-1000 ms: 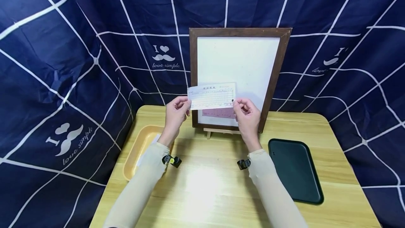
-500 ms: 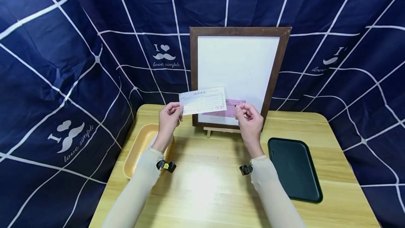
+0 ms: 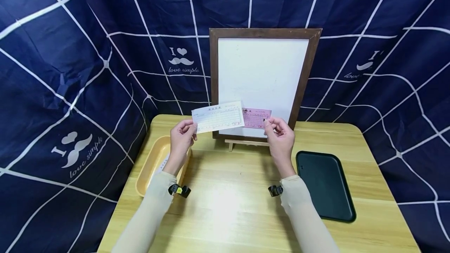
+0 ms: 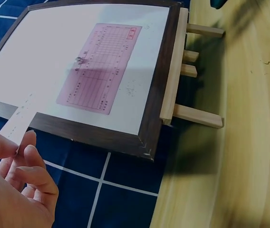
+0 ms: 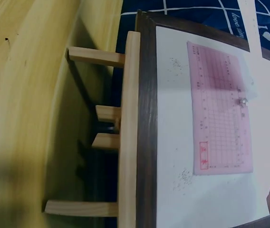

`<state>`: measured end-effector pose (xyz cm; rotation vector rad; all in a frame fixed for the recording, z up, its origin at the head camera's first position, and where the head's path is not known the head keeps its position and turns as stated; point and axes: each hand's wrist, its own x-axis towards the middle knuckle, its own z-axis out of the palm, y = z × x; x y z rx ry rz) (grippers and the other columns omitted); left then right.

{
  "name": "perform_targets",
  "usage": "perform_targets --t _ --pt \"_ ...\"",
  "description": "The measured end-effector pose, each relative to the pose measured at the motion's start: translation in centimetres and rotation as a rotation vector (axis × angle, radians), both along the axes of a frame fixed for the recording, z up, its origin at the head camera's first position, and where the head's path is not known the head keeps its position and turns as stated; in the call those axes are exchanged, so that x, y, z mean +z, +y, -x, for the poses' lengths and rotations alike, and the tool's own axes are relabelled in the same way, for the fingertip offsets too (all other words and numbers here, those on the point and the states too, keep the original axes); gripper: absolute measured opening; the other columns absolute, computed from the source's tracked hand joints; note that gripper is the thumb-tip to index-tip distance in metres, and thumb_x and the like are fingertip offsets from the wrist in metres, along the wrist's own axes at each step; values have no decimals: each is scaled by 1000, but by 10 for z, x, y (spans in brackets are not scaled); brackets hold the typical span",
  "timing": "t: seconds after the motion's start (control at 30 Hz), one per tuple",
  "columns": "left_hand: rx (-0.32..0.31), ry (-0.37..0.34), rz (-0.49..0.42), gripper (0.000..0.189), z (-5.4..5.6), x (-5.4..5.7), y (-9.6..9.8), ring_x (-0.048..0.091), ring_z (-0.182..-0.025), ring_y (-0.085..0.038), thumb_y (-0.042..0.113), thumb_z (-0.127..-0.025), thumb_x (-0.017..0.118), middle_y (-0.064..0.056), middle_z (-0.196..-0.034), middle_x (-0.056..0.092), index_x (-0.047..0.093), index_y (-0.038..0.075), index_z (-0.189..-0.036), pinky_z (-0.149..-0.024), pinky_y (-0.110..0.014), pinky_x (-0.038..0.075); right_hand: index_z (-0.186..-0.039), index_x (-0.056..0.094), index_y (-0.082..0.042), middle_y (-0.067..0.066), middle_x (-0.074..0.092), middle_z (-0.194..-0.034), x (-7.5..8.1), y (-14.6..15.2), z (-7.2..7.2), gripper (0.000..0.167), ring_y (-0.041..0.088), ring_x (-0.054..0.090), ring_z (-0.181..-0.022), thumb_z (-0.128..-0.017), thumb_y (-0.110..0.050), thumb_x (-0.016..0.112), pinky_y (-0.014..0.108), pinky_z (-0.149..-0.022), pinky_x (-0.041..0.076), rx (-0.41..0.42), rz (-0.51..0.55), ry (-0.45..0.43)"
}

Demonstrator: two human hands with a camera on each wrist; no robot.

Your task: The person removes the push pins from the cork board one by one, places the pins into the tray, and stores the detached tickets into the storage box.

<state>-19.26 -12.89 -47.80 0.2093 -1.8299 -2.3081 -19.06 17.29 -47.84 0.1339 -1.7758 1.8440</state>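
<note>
Green tray (image 3: pixel 328 184) right-front of the framed whiteboard (image 3: pixel 261 73), yellow tray (image 3: pixel 147 167) left-front of it, white paper (image 3: pixel 163 163) inside, partly hidden, left hand (image 3: pixel 181 138) pinches a white form (image 3: pixel 218 117) before the whiteboard's lower left, right hand (image 3: pixel 281 139) pinches a small dark object (image 3: pixel 264 120) before its lower right, pink form (image 3: pixel 256 118) on the whiteboard.

Paper slip (image 3: pixel 218 118), glossy wood tabletop (image 3: pixel 228 184)

A curtained-off workspace: printed navy cloth (image 3: pixel 281 1) hangs around a wood-grain table (image 3: pixel 211 171).
</note>
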Motion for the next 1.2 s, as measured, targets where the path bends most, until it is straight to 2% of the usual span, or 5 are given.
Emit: perform_targets --t 0.13,0.43,0.63,0.87,1.2 --pt "8 4 -21 5 -3 -3 -4 55 -55 -11 1 -103 71 1 -77 70 74 1 -107 -42 -16 30 -103 72 11 -1 63 -70 -4 5 -3 12 5 49 -52 -100 0 76 16 -46 33 -10 19 -14" --pt "48 -12 -14 13 -12 -12 -17 55 -55 -10 1 -104 70 1 -75 68 70 -8 -113 -43 -16 31 -100 70 15 0 64 -69 -11 13 -12 12 5 48 -52 -101 3 73 16 -47 34 -27 32 -44" --pt "78 -33 -38 12 -17 -19 -25 56 -54 -10 1 -105 70 1 -75 68 70 -7 -113 -43 -15 33 -102 70 14 -1 62 -68 -23 19 -16 10 5 48 -51 -101 4 72 16 -44 34 -39 28 -64" --pt "122 -75 -31 10 -25 -28 -36 56 -55 -10 2 -105 69 2 -75 69 70 -5 -112 -45 -16 33 -103 64 22 -4 61 -70 -32 23 -19 11 2 46 -54 -101 11 67 14 -47 33 -35 60 -61" --pt "169 -106 -68 6 -37 -43 -50 56 -54 -8 0 -104 69 2 -78 72 69 -3 -110 -44 -15 36 -101 71 15 -3 61 -71 -38 29 -24 13 3 46 -55 -100 3 75 15 -48 33 -46 31 -73"
